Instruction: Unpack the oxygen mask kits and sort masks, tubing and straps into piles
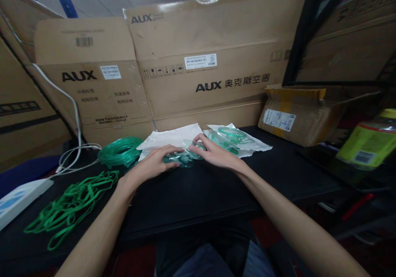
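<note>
Both hands low over black table [198, 196]. Right hand [214, 153]: thumb and fingers nearly together, apparently pinching a clear plastic piece [198, 152]. Left hand [157, 160]: half-curled at green plastic parts [177, 159] just beside it; firm hold, cannot tell. Both items lie before white packet [175, 136]. Step, judged: two-handed handling of the plastic. Next move calls for steady fingertips and light pressure.

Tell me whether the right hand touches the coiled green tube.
No, the right hand touches clear plastic; the coiled tube lies apart.
</note>
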`<state>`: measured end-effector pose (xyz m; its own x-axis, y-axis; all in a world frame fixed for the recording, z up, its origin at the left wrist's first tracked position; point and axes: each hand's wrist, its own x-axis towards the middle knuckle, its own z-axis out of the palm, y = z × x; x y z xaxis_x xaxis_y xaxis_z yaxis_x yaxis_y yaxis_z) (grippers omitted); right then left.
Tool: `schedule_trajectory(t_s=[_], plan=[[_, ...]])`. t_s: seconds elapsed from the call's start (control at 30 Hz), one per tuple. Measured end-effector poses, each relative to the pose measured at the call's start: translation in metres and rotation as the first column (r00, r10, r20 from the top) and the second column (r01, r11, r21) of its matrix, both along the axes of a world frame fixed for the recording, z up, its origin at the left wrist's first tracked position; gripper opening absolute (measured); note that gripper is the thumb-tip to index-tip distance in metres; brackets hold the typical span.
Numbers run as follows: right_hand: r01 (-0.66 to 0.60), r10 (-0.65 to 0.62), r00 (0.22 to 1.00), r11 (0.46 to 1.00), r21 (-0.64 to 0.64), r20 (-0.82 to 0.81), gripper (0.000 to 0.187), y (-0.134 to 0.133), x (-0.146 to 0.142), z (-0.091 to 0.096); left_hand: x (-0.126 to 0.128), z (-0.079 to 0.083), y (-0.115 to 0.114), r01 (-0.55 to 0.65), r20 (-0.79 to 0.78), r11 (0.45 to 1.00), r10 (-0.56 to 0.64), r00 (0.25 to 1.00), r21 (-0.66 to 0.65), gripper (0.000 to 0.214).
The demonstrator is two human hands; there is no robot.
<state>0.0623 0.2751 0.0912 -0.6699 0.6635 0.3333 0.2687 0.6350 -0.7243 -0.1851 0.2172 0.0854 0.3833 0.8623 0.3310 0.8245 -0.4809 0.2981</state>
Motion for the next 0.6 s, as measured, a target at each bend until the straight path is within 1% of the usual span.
schedule_trajectory(t_s=[0.13, 0.27, 0.47, 0.6], plan=[[0.018, -0.018, 1.0, 1.0, 0.006, 0.008, 0.03, 0.0002, 0.0009, 0.0006, -0.0008, -0.0007, 0.0007, -0.013, 0.009, 1.0, 0.013, 1.0, 0.001, 0.043], [0.024, -0.025, 0.999, 0.999, 0.038, 0.026, 0.029, -0.0004, 0.0017, 0.0005, -0.0024, 0.0003, 0.0008, -0.022, 0.036, 1.0, 0.022, 0.999, -0.011, 0.044], [0.008, -0.009, 1.0, 0.997, 0.072, 0.004, 0.031, 0.002, 0.0008, -0.0037, 0.0015, 0.0029, -0.0002, -0.025, 0.024, 1.0, 0.025, 0.999, 0.002, 0.041], [-0.011, 0.011, 1.0, 0.997, 0.073, 0.003, 0.031, 0.0051, 0.001, -0.0056, 0.004, 0.0, 0.0011, -0.026, 0.007, 1.0, 0.026, 1.0, 0.008, 0.041]])
